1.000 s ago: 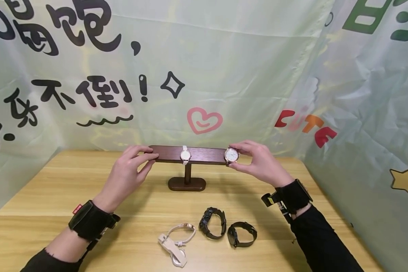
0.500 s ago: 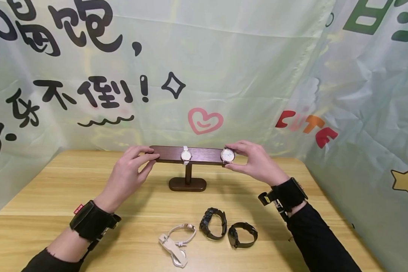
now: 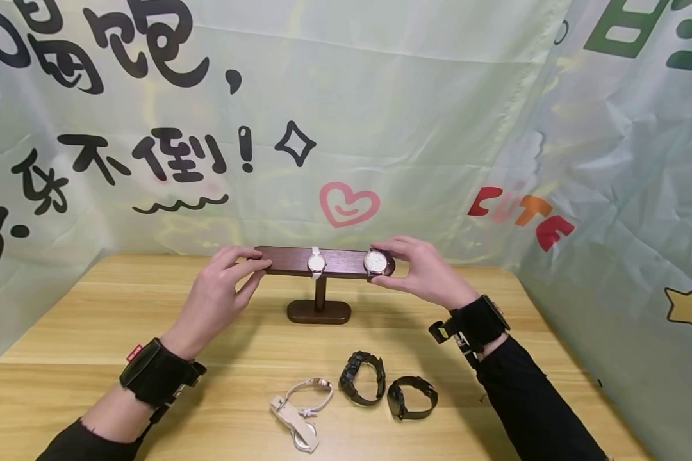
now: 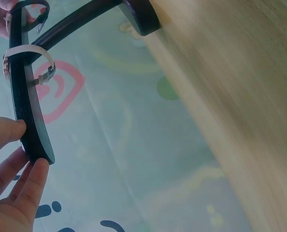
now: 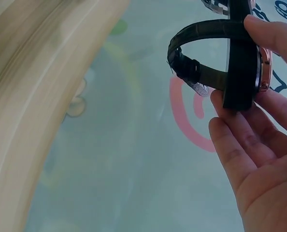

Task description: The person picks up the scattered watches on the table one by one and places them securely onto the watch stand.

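Note:
A dark brown wooden watch stand (image 3: pixel 288 259) rises from the table, its flat bar level on a short post. My left hand (image 3: pixel 222 288) grips the bar's left end between thumb and fingers. Near the right end, my right hand (image 3: pixel 423 272) pinches a wristwatch (image 3: pixel 375 262) with a white dial and rose-gold case. Its dark strap (image 5: pixel 201 31) loops round the bar in the right wrist view, buckle hanging behind. A smaller white-strapped watch (image 3: pixel 316 262) sits at mid-bar; in the left wrist view its strap (image 4: pixel 30 49) also encircles the bar.
On the wooden table (image 3: pixel 150 307) in front lie a white-strapped watch (image 3: pixel 294 422) with a pale tag, a chunky black watch (image 3: pixel 362 378) and a slim black watch (image 3: pixel 412 398). A printed cloth (image 3: pixel 415 128) hangs behind.
My right hand has slid the dark-strapped watch leftward along the bar, and the bar's right tip now shows beyond it. My left hand keeps its grip on the left end.

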Demonstrator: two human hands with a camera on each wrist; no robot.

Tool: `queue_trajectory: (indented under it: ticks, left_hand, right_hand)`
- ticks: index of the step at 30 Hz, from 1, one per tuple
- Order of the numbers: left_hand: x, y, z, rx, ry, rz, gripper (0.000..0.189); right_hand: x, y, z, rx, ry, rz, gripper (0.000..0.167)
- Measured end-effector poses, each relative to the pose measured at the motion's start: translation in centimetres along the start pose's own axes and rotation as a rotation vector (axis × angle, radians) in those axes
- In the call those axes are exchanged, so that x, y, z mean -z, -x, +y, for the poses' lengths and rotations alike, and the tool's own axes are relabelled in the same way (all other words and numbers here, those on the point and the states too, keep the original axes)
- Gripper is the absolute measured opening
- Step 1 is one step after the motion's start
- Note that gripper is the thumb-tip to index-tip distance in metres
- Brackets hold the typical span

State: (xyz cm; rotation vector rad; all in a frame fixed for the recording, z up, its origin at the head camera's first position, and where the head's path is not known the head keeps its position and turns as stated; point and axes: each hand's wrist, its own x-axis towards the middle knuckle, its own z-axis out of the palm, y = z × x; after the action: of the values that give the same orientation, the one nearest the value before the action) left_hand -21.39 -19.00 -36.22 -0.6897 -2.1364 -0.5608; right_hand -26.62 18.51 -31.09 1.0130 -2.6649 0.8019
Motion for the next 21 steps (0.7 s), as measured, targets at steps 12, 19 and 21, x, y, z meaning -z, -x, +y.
queue_trajectory:
  ticks: [12, 19, 21]
  left_hand:
    - [0.0, -0.2, 0.0, 0.003, 0.003, -0.009, 0.027]
    - [0.0, -0.1, 0.0, 0.004, 0.003, -0.008, 0.026]
    - [0.0, -0.1, 0.0, 0.005, 0.005, -0.004, 0.026]
  right_hand:
    - [-0.9, -1.5, -1.0, 0.026, 0.018, -0.016, 0.066]
    - [-1.7, -2.4, -1.4, 0.036, 0.014, -0.028, 0.065]
    - [-1.9, -2.6, -1.5, 0.037, 0.011, -0.028, 0.065]
